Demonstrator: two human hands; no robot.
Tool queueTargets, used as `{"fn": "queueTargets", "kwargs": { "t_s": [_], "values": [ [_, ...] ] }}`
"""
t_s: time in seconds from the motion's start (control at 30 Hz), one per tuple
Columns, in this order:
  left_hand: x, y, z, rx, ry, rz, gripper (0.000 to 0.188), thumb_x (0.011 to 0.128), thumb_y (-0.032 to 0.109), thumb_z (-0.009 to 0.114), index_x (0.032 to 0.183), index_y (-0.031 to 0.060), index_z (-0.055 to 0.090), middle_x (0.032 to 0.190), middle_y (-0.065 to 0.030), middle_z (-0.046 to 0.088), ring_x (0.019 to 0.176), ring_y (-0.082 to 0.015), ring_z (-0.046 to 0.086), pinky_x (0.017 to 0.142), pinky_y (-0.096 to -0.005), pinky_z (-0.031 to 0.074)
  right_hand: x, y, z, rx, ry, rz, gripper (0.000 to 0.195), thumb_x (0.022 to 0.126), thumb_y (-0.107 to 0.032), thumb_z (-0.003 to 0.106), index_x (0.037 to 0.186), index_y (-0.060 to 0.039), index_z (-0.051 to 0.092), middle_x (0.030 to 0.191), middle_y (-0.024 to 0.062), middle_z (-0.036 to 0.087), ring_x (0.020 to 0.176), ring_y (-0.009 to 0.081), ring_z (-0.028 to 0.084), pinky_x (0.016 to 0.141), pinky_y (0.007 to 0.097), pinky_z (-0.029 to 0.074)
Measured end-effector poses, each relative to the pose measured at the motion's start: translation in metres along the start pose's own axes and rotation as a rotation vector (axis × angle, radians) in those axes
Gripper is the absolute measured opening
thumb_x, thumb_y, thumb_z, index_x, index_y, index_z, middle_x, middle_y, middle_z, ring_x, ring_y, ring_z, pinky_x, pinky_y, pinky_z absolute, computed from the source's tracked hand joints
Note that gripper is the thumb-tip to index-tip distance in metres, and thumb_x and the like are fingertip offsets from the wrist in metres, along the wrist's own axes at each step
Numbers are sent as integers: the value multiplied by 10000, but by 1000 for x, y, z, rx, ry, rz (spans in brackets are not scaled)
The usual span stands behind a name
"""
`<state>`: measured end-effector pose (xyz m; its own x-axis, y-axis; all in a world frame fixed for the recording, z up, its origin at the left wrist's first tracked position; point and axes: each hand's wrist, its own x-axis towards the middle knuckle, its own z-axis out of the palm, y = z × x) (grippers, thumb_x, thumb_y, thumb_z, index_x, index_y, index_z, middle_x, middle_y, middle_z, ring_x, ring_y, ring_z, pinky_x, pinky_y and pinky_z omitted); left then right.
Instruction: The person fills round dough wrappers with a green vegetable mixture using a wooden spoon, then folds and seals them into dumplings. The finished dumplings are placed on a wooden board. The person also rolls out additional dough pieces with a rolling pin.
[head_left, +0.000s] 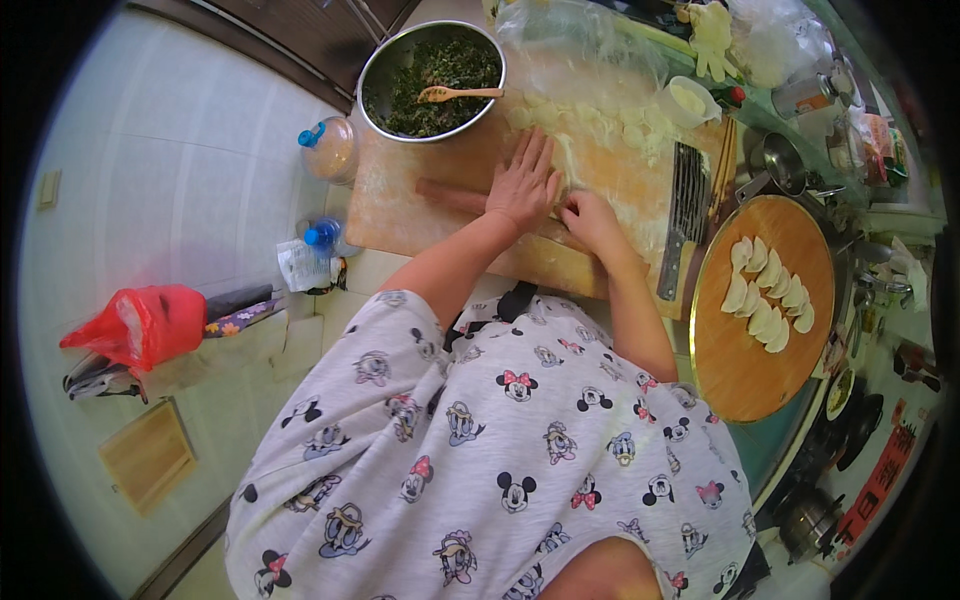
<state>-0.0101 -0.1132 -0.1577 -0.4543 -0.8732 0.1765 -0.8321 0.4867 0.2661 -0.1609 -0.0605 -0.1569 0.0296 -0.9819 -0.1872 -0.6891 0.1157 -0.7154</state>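
A wooden rolling pin (450, 196) lies slantwise on the floured wooden board (390, 172). My left hand (525, 180) presses flat over it, fingers spread and pointing away from me. Just to the right, my right hand (589, 217) is curled at a dough piece mostly hidden between the hands. Beyond them, pale dough wrappers (585, 118) lie partly under clear plastic. At the board's far left stands a steel bowl (364, 101) of chopped green filling (457, 64), a wooden spoon (457, 94) resting in it. Several folded dumplings (766, 270) sit on a round wooden board (742, 382) at right.
A cleaver (684, 217) lies at the board's right side, beside wooden chopsticks (724, 169). A white flour container (688, 103) stands at the back right, near a steel ladle (780, 165). Capped plastic jars (330, 150) stand left of the board.
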Motion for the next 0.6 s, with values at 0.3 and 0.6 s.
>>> {"fn": "queueTargets", "kwargs": {
  "t_s": [0.3,0.6],
  "values": [
    [-81,-3,-17,-59,-63,133,575,926,329,457,1390,1,368,1478,-169,336,1362,-316,327,1072,-488,299,-1,13,8,185,178,112,152,760,-163,669,787,-14,660,772,208,646,741,369,636,671,423,499],
    [-9,3,-1,-26,-4,67,572,930,335,458,1377,-15,384,1481,-160,335,1371,-269,319,1072,-477,302,-5,6,-5,19,13,79,186,772,-201,679,780,-17,662,752,207,647,734,383,634,666,430,500]
  ]
}}
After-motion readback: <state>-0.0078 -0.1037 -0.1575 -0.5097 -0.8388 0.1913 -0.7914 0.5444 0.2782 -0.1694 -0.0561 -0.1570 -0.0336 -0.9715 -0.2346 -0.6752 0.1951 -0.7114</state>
